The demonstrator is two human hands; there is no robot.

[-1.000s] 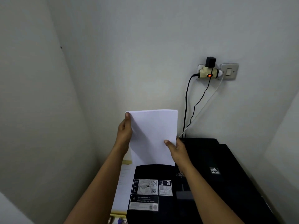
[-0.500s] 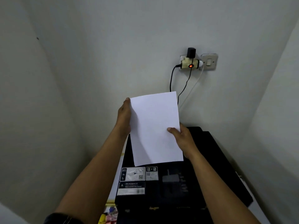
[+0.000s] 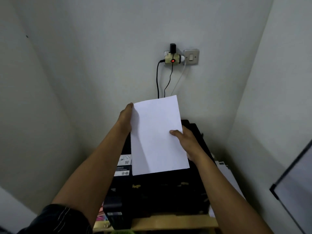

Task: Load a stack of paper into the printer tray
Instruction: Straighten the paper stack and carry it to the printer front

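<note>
Pale grey walls (image 3: 84,65) meeting in a corner behind a black printer (image 3: 168,188), itself sitting on a wooden shelf (image 3: 168,222). Above the printer, on the wall: a plug adapter (image 3: 172,59) with a red light, a switch plate (image 3: 191,57) just beside it, and cables (image 3: 158,78) dropping behind the paper. White paper (image 3: 157,135) held tilted over the printer's top, lower edge close to the lid. Left hand (image 3: 125,119) clasped along the paper's left edge near the upper corner; right hand (image 3: 186,142) pinching the right edge, thumb on the front face. Printed labels (image 3: 124,166) on the printer just left of the paper. Whether one sheet or several could not be told.
</note>
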